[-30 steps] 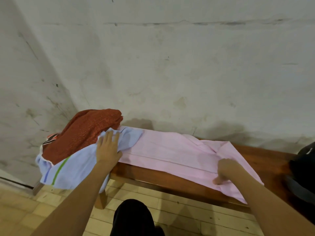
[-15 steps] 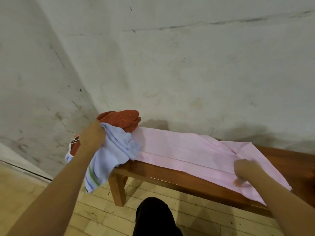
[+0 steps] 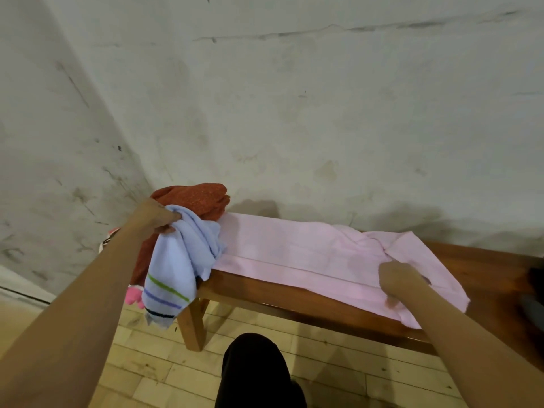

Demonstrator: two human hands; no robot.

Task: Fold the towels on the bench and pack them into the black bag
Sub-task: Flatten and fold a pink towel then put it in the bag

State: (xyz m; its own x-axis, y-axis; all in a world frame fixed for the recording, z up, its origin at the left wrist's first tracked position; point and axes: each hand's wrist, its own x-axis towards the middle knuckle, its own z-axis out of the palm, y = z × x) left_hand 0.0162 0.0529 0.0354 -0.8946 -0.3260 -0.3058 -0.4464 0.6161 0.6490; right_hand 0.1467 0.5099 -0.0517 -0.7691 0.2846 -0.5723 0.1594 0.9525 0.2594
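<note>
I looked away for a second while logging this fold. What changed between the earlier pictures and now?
The left hand, which lay flat on the light blue striped towel, has gripped it and bunched it up off the pile; its striped end now hangs past the bench end. The right hand stayed gripping the pink towel, which stayed spread on the bench. The rust-red towel stayed put.

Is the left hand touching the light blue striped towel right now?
Touching. The head view shows the left hand gripping a bunched top of the light blue striped towel, which hangs off the brown wooden bench.

Stained grey wall (image 3: 294,113), pale wooden floorboards (image 3: 153,363).
</note>
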